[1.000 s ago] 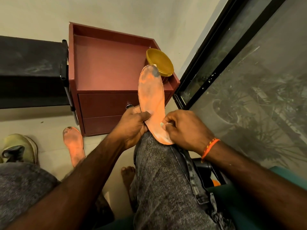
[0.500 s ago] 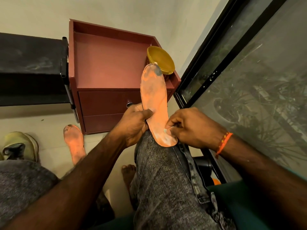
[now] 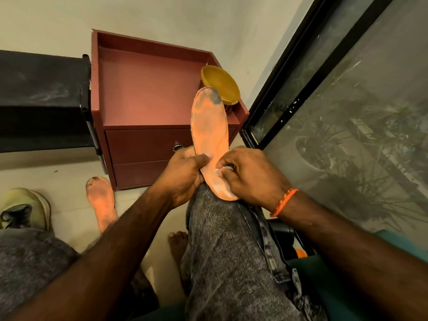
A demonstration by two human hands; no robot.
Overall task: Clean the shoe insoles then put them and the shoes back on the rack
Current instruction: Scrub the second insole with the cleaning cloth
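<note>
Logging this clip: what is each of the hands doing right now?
Left hand: grips the orange insole at its edge, propped on the knee.
Right hand: pinches a small white wipe against the insole.

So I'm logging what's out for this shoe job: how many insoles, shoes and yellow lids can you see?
Insoles: 2, one held, one on the floor
Shoes: 1, at the left edge
Yellow lids: 1
Total: 4
</note>
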